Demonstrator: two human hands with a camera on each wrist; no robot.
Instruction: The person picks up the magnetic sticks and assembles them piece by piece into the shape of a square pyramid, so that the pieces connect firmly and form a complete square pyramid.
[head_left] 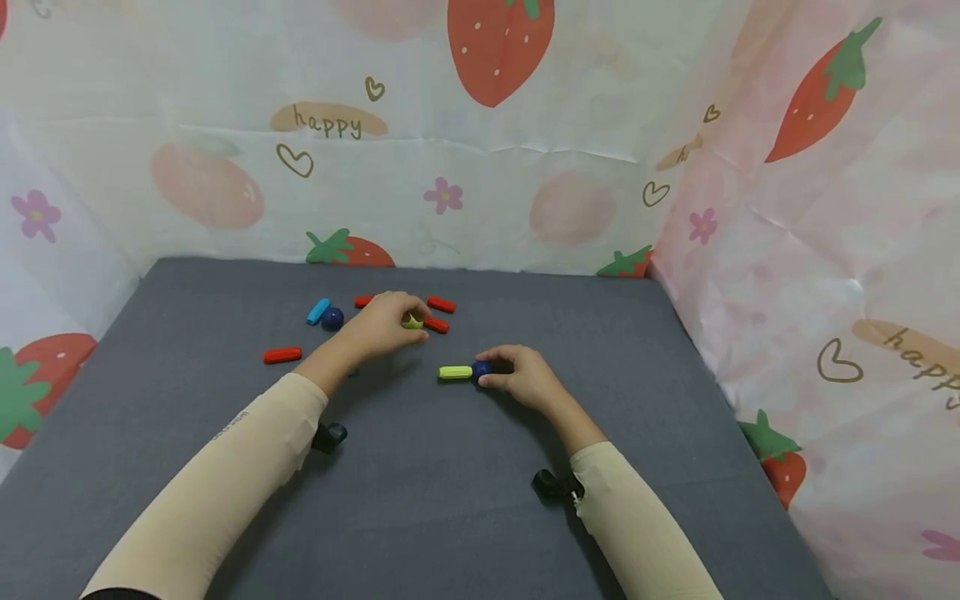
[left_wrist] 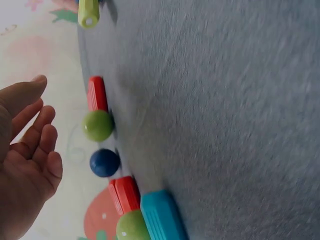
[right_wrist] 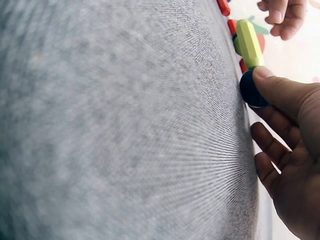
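My right hand (head_left: 519, 377) pinches a dark blue ball (right_wrist: 252, 90) between thumb and fingers. A yellow-green ribbed stick (head_left: 454, 372) is joined to that ball and points left. My left hand (head_left: 384, 325) hovers above the cloth with its fingers loosely bent and nothing held, as the left wrist view shows. Under its fingertips in the head view is a green ball (head_left: 411, 322), touching a red stick (head_left: 437, 325). In the left wrist view, a green ball (left_wrist: 98, 125) and a blue ball (left_wrist: 104, 163) lie beyond the hand.
Around the left hand lie a blue stick (head_left: 318, 312), another dark blue ball (head_left: 332, 319) and more red sticks (head_left: 282, 355), (head_left: 441, 304). A grey cloth (head_left: 450, 500) covers the table. Printed sheets (head_left: 480, 183) hang at its back and sides.
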